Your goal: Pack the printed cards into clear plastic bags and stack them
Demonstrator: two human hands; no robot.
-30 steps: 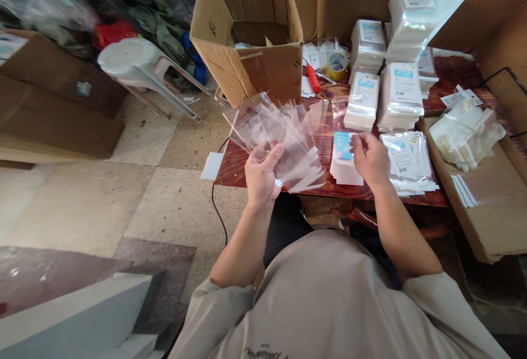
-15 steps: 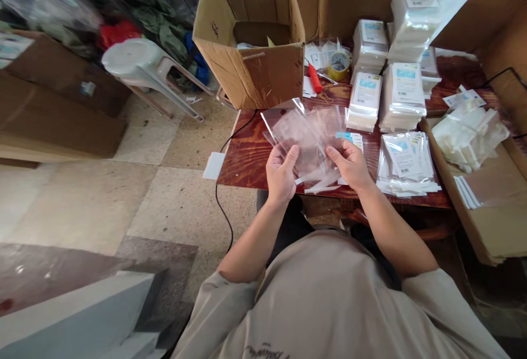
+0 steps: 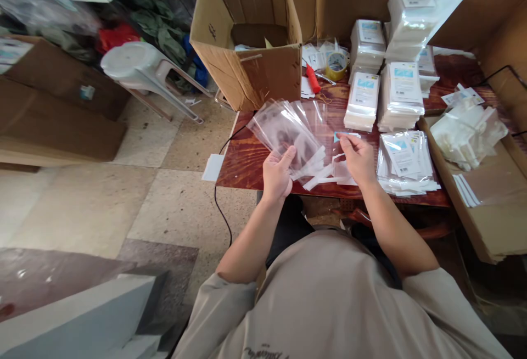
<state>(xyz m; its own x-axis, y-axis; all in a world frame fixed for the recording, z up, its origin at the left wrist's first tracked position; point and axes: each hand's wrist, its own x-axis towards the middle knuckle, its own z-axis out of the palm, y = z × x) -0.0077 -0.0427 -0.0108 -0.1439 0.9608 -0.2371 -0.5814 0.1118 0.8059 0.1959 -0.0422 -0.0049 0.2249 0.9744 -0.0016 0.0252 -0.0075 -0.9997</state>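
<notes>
Several clear plastic bags [image 3: 284,128] are fanned out in my left hand [image 3: 278,173], its thumb pressed on their lower edge above the red-brown table [image 3: 242,156]. My right hand [image 3: 357,160] is closed, thumb and fingertips pinched at a blue-and-white card [image 3: 340,136] near the bags. More bags with white strips lie beneath and between my hands. To the right of my right hand, bagged cards [image 3: 405,156] lie in a loose pile. Behind them stand stacks of packed cards [image 3: 400,95].
An open cardboard box [image 3: 267,73] stands at the table's back left. Yellow tape [image 3: 336,66] and a red tool [image 3: 313,79] lie behind my hands. A cardboard tray [image 3: 494,211] borders the right side; a white stool [image 3: 135,62] stands left.
My left hand has shifted slightly left and down, and its bags have tilted left. My right hand has moved slightly right, away from those bags, to the card.
</notes>
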